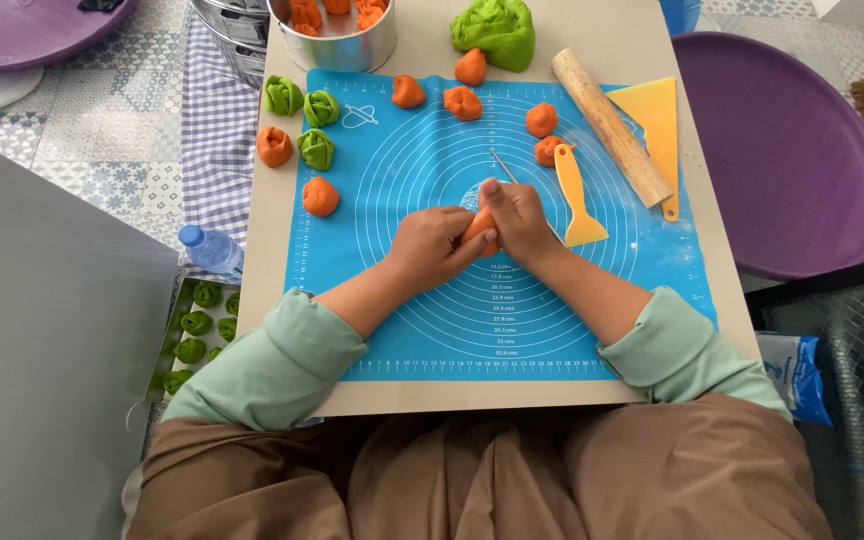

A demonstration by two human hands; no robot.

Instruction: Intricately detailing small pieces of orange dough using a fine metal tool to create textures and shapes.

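A single orange dough piece (480,228) sits pinched between both hands over the middle of the blue silicone mat (422,320); only a small smooth orange patch shows between the fingers. The left hand (430,243) curls around it from one side, fingers closed against it. The right hand (515,215) closes on it from the other side and also grips a thin metal pick (500,164) that points away from the person.

Around them, seven loose orange shaped pieces (463,102) lie on the mat and the counter (274,240), and three green shaped pieces (316,149) cluster at the mat's left corner. One large green dough lump (495,32) rests at the far edge. One wooden rolling pin (610,126) lies diagonally beside one yellow flat scraper (654,112), with one yellow-orange spatula (576,200) just right of the hands. A metal tin (347,45) holds more orange pieces. On the floor left of the counter, a tray (164,350) carries green pieces, near one water bottle (211,250).
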